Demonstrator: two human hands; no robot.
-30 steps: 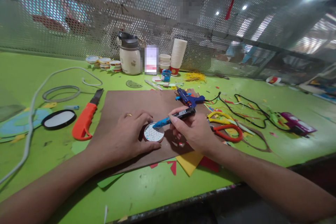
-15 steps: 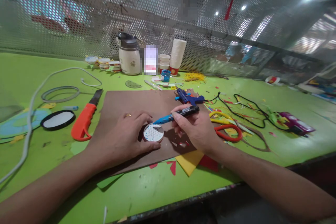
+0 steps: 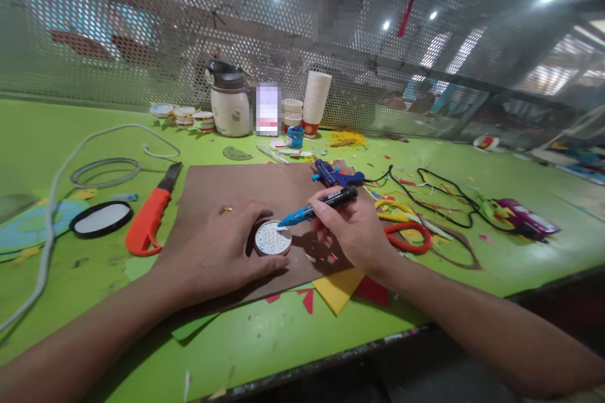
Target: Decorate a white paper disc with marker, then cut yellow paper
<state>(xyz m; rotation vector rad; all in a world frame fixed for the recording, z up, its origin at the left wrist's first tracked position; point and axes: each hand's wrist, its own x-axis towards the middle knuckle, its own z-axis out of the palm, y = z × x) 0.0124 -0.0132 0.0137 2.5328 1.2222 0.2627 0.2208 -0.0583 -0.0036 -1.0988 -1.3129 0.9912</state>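
near edge: yellow foam sheet [image 3: 336,288] and red scraps poking out from under brown board [image 3: 246,192]
left hand [image 3: 222,249]: fingers curled against round disc [image 3: 273,238], pinning it flat on board
right hand [image 3: 352,227]: pinched on blue pen [image 3: 316,207], tip just above disc's right rim
step: likely mid-pattern, drawing lines on disc
next: needs disc steady, tip lowered to face
right: scissors [image 3: 401,227]
far: glue gun [image 3: 336,174], cup stack [image 3: 316,103]

**No legible writing**

Nothing can be read; the pen [image 3: 317,206] has a pale label too small to make out; the tub [image 3: 230,110] bears a faint mark, unclear; the panel [image 3: 268,109] by it is blurred out.
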